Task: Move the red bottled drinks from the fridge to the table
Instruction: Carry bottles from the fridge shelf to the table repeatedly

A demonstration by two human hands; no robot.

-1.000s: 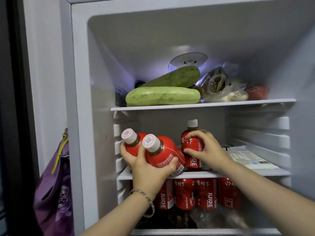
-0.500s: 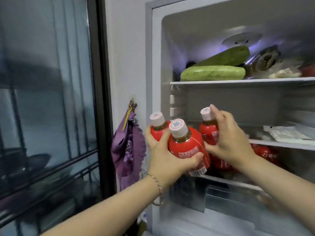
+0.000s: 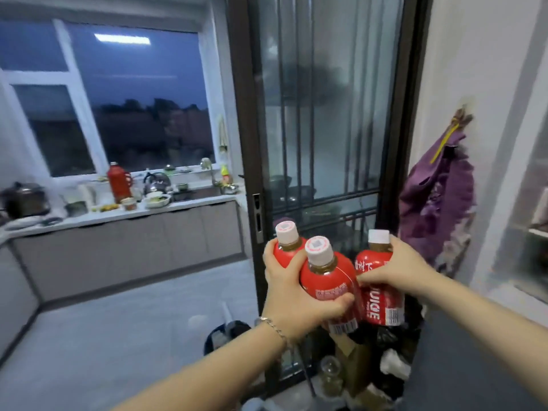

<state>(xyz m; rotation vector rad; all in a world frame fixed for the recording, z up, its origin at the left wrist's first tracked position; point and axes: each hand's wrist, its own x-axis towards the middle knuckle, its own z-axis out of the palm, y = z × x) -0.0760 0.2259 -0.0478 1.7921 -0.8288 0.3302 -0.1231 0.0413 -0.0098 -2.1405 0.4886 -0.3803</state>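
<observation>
My left hand (image 3: 292, 298) grips two red bottled drinks with white caps: one nearer me (image 3: 327, 274) and one behind it (image 3: 286, 247). Close beside them, my right hand (image 3: 398, 269) holds a third red bottle (image 3: 382, 304) upright, its label reading JUICE. All three bottles are carried together in the air in front of a dark glass sliding door (image 3: 320, 129). The fridge (image 3: 533, 203) shows only as a sliver at the right edge. No table is in view.
A purple bag (image 3: 439, 200) hangs on the white wall at right. A kitchen counter (image 3: 118, 213) with a red thermos, kettle, pot and bowls runs under the window at left. Grey floor (image 3: 103, 336) lies ahead. Bags, a box and jars (image 3: 370, 366) sit at the door's foot.
The view has swung left, away from the fridge toward the kitchen. Both hands drew the three bottles out of the fridge and carry them, the right hand's grip lower on its bottle.
</observation>
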